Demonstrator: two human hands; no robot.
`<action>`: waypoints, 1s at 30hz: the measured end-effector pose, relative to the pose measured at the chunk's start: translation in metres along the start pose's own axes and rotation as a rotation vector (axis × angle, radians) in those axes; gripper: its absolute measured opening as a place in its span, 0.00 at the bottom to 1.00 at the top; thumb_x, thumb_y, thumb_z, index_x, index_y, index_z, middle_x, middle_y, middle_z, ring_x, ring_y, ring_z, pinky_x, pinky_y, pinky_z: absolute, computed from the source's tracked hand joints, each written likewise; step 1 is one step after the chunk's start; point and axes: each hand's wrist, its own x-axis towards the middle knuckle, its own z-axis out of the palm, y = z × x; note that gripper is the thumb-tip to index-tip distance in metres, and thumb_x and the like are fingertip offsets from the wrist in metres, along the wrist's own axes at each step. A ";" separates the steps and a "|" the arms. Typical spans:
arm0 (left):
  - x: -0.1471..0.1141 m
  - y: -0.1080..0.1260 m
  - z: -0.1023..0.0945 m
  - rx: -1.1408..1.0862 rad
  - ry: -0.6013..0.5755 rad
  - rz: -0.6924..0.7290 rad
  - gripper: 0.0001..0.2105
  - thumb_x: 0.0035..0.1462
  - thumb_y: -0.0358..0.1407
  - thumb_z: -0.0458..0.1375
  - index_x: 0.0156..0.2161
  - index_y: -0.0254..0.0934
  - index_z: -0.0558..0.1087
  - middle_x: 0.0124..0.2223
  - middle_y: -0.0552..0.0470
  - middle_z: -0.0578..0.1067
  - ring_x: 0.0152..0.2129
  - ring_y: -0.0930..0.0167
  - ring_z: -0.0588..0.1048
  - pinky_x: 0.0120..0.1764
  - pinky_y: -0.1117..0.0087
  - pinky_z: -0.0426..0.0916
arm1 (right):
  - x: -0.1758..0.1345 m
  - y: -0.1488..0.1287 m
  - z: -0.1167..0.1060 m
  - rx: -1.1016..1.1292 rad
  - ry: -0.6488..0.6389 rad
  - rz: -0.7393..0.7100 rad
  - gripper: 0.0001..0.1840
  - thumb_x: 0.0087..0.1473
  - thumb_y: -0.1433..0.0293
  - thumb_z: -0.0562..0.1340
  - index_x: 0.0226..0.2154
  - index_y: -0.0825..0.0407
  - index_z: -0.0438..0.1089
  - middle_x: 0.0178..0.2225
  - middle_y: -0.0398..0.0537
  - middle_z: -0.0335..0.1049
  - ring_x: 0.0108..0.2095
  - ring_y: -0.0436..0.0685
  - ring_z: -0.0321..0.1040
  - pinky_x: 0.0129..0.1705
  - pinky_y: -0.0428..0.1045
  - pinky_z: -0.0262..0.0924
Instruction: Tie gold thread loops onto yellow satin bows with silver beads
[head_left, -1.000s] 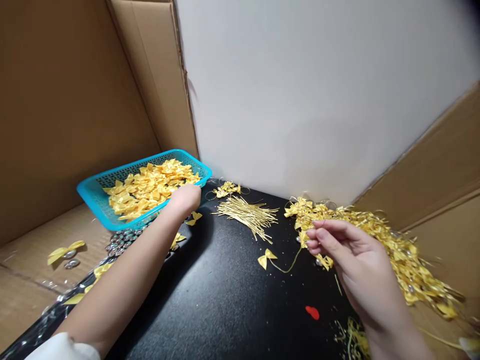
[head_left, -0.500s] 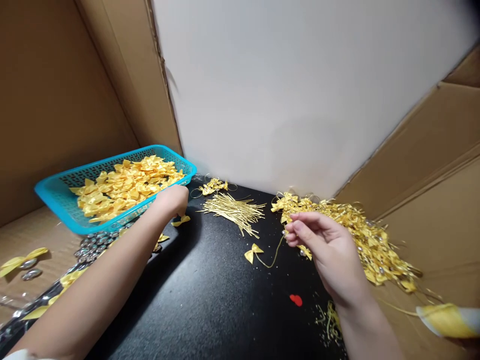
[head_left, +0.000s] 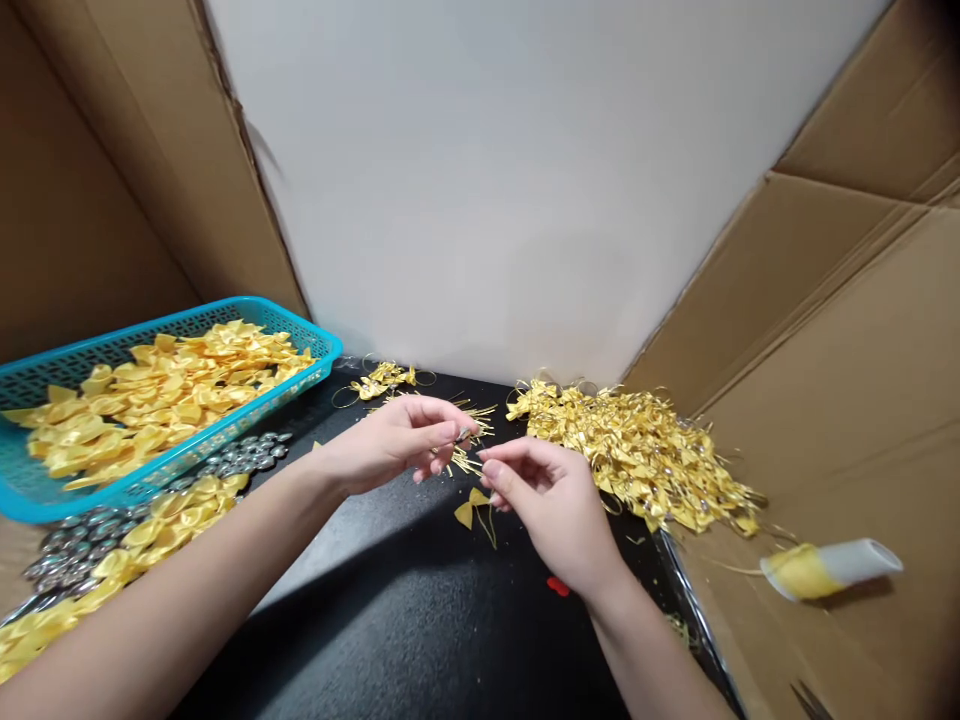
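My left hand (head_left: 397,440) is closed in a pinch on a small silvery bead (head_left: 463,434) over the middle of the table. Just to its right, my right hand (head_left: 551,500) has thumb and forefinger pressed together on the end of a thin yellow thread (head_left: 491,530); the fingertips of the two hands nearly meet. Beneath the right fingers is a yellow ribbon bow (head_left: 471,508), with the thread beside it. Behind the hands, a bundle of gold twist ties (head_left: 480,412) is partly covered.
A blue basket (head_left: 330,352) of yellow bows stands at left, with silvery beads (head_left: 251,455) and more bows (head_left: 187,512) along its front. Finished-looking beaded bows (head_left: 637,450) are heaped at right. A thread spool (head_left: 832,568), scissor tips (head_left: 810,700) and a red piece (head_left: 558,586) lie nearer.
My left hand has come from beside the basket to the middle, now with a silvery bead in its fingers. My right hand has moved left towards it. The view has shifted right.
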 end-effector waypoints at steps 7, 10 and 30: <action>0.000 -0.002 0.011 -0.315 -0.026 0.047 0.17 0.40 0.43 0.73 0.33 0.36 0.76 0.25 0.58 0.69 0.18 0.81 0.64 0.17 0.82 0.59 | -0.002 0.000 0.003 0.002 0.007 -0.021 0.06 0.50 0.68 0.65 0.31 0.50 0.78 0.26 0.45 0.76 0.24 0.50 0.71 0.29 0.48 0.71; 0.002 -0.006 0.014 -0.422 -0.017 0.067 0.15 0.38 0.37 0.75 0.31 0.36 0.77 0.31 0.56 0.73 0.25 0.78 0.72 0.26 0.81 0.69 | 0.000 0.000 0.001 0.013 0.033 -0.042 0.06 0.50 0.67 0.65 0.31 0.51 0.78 0.27 0.45 0.76 0.25 0.50 0.71 0.30 0.48 0.72; 0.016 -0.040 0.033 -0.451 0.080 0.086 0.10 0.43 0.31 0.73 0.34 0.35 0.81 0.32 0.52 0.82 0.30 0.74 0.78 0.38 0.74 0.73 | 0.013 0.022 0.003 0.175 0.146 -0.089 0.06 0.49 0.66 0.67 0.30 0.51 0.75 0.24 0.42 0.73 0.24 0.49 0.69 0.29 0.47 0.68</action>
